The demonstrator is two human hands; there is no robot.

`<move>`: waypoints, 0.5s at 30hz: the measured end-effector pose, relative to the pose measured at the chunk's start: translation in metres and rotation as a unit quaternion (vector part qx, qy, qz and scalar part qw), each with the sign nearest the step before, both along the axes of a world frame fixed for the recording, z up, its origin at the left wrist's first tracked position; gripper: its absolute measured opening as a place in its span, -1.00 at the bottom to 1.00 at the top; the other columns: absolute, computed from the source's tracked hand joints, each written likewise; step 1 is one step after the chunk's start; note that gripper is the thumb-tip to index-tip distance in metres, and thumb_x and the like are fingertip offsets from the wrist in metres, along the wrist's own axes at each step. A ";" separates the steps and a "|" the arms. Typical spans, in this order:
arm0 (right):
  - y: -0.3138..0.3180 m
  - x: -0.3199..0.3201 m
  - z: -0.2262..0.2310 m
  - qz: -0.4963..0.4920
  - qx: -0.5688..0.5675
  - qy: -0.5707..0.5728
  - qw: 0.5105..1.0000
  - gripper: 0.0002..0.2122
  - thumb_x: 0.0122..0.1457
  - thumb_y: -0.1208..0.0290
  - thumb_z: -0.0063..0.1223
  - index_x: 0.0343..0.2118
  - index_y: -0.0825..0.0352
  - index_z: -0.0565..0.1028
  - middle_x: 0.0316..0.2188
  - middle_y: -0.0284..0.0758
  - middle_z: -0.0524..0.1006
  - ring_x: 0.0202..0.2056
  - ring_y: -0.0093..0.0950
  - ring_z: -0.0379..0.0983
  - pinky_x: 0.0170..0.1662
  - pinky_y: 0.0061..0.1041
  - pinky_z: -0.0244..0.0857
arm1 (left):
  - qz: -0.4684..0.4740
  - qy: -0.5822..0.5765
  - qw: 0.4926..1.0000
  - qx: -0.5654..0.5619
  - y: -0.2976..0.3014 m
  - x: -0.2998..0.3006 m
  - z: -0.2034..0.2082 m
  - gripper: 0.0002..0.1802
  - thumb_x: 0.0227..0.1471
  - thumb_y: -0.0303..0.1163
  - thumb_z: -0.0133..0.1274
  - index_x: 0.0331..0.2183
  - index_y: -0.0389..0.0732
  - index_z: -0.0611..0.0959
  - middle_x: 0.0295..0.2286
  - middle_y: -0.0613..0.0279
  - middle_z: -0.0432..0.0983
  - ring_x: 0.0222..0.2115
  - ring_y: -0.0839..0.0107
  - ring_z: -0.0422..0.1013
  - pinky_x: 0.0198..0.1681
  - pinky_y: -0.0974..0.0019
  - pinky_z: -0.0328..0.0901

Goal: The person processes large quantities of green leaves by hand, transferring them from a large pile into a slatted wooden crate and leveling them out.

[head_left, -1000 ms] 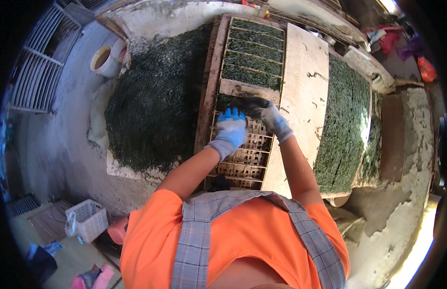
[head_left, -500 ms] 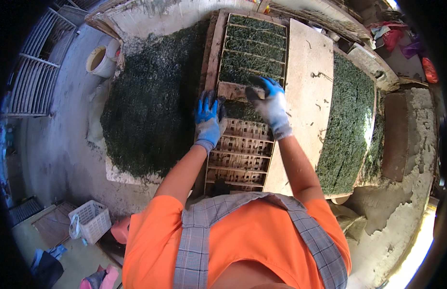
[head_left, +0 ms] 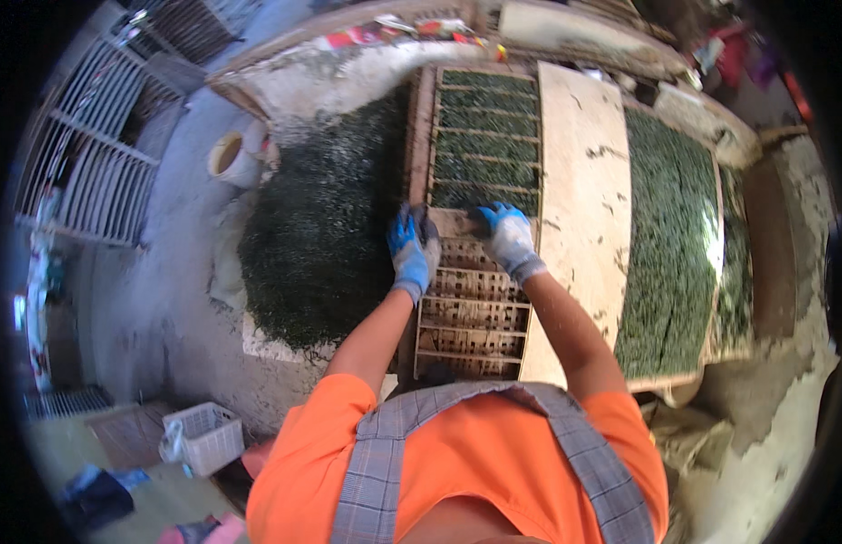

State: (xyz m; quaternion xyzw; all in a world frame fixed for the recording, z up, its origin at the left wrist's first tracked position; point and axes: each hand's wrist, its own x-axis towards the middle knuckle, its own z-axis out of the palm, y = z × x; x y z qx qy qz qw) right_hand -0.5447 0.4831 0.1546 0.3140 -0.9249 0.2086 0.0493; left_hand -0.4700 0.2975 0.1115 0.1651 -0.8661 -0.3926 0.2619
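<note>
Both my hands wear blue-and-grey work gloves. My left hand (head_left: 412, 247) is closed at the left end of a short wooden board (head_left: 454, 223), by the frame's side rail. My right hand (head_left: 510, 240) grips the board's right end, its fingers partly hidden. The board lies across a long slatted wooden frame (head_left: 473, 339). Beyond it, dark green, shredded plant material (head_left: 484, 145) fills the compartments between the crossbars. On the near side the compartments show bare woven lattice.
A big dark green heap (head_left: 321, 227) lies to the left. A pale plywood sheet (head_left: 584, 208) borders the frame on the right, with a green-packed block (head_left: 670, 245) beyond. A bucket (head_left: 232, 159), metal racks (head_left: 104, 127) and a white basket (head_left: 203, 437) stand at the left.
The board has come nearer to me along the frame, and the green material just below it is gone from sight. My right hand has lowered onto the board. The whole view has shifted.
</note>
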 end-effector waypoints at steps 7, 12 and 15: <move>0.010 -0.002 -0.029 -0.060 -0.147 -0.034 0.987 -0.64 -0.13 0.33 0.27 -0.19 0.24 0.55 -0.24 -0.06 0.54 -0.19 -0.03 0.45 -0.11 -0.17 0.36 | -0.167 -0.171 0.953 -0.186 0.000 0.172 0.017 -0.26 0.06 -0.11 0.04 0.17 -0.33 0.31 0.17 -0.16 0.15 0.20 -0.08 0.07 0.24 -0.04 -0.02; -0.025 0.043 -0.021 -0.111 -0.029 0.104 0.988 -0.47 -0.17 0.32 0.24 -0.02 0.24 0.48 -0.10 -0.08 0.47 -0.02 -0.05 0.33 0.06 -0.18 0.21 | -0.284 -0.409 0.818 -0.288 -0.007 0.187 -0.069 0.01 0.14 0.22 -0.27 0.28 -0.39 -0.11 0.29 -0.21 -0.33 0.30 -0.14 -0.34 0.34 0.00 -0.35; -0.110 0.059 -0.019 0.144 -0.163 0.046 0.975 -0.48 -0.22 0.39 0.28 -0.07 0.31 0.48 -0.14 -0.08 0.50 -0.11 -0.06 0.42 -0.05 -0.24 0.32 | -0.332 -0.349 0.842 -0.242 -0.029 0.196 -0.105 -0.17 0.21 0.09 -0.30 0.31 -0.16 -0.09 0.31 -0.07 -0.29 0.32 -0.04 -0.30 0.34 0.02 -0.35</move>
